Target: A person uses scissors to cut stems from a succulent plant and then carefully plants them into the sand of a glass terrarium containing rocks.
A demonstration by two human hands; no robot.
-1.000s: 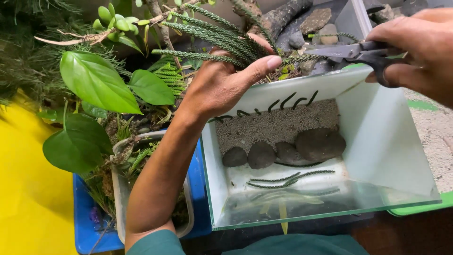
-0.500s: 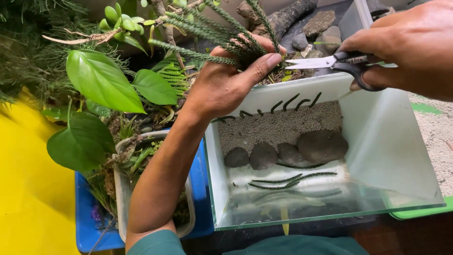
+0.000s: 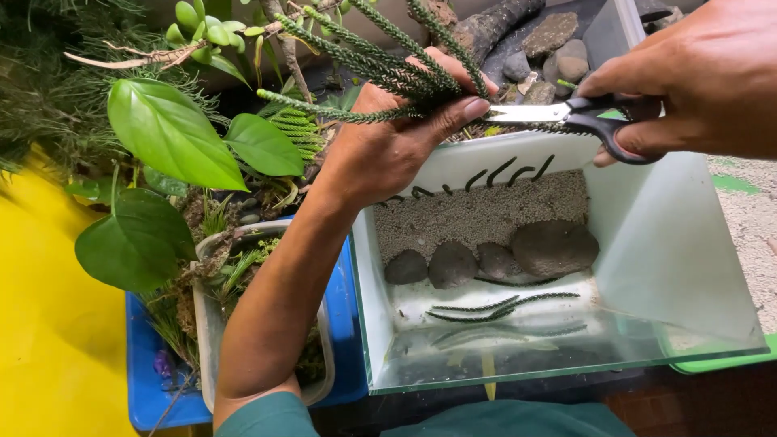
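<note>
My left hand (image 3: 388, 142) grips a bundle of thin, scaly green plant stems (image 3: 364, 57) above the back left corner of a glass tank (image 3: 688, 267). My right hand (image 3: 704, 81) holds black-handled scissors (image 3: 566, 117), their blades pointing left at the stems just beside my left thumb. The tank holds grey gravel (image 3: 477, 214), a row of dark stones (image 3: 486, 259) and a few cut stems (image 3: 494, 307) lying on white sand in front of the stones.
Broad-leaved green plants (image 3: 170, 142) and a clear tub (image 3: 210, 324) of plant material sit at left on a blue tray (image 3: 154, 396). A yellow surface (image 3: 48, 324) lies far left. Rocks and driftwood (image 3: 518, 32) lie behind the tank.
My right hand has brought the scissors leftward, from beside the tank's rim to the stems at my left thumb. My left hand keeps its grip on the stems.
</note>
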